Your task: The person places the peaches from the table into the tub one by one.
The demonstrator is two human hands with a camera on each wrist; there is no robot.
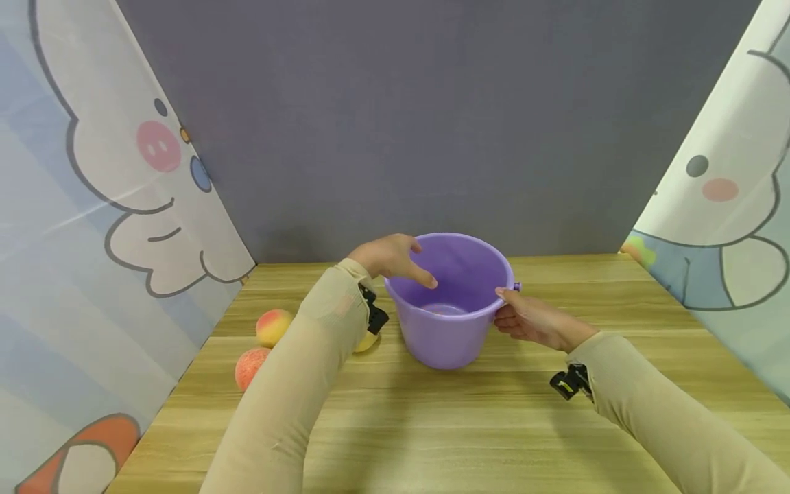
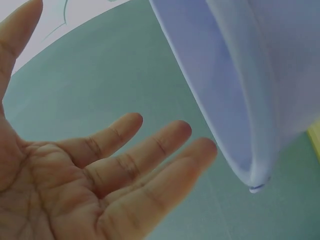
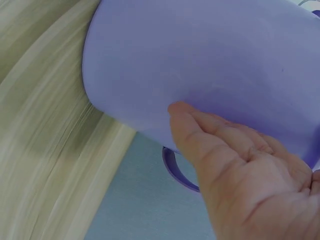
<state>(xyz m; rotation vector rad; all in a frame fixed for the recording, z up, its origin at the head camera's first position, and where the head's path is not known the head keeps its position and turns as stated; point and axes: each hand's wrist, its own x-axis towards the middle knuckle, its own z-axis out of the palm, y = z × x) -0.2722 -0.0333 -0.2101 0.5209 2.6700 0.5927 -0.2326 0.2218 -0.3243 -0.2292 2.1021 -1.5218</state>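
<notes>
A purple bucket [image 1: 441,336] stands upright on the wooden table, its mouth tilted into view in the head camera. My left hand [image 1: 391,261] hovers at the bucket's left rim with fingers and thumb spread, holding nothing. In the left wrist view its fingertips [image 2: 200,150] are close beside the rim. On the opposite side, my right hand [image 1: 533,319] grips the bucket, thumb at the rim and fingers along the outer wall. The right wrist view shows those fingers [image 3: 190,125] lying against the purple side, near part of a curved purple handle [image 3: 175,170].
Left of the bucket lie a yellow-red peach [image 1: 273,326] and an orange-red round fruit [image 1: 249,368], the latter partly behind my left sleeve. A yellow fruit [image 1: 367,342] shows between sleeve and bucket. A grey wall [image 1: 432,123] rises behind the table [image 1: 469,439].
</notes>
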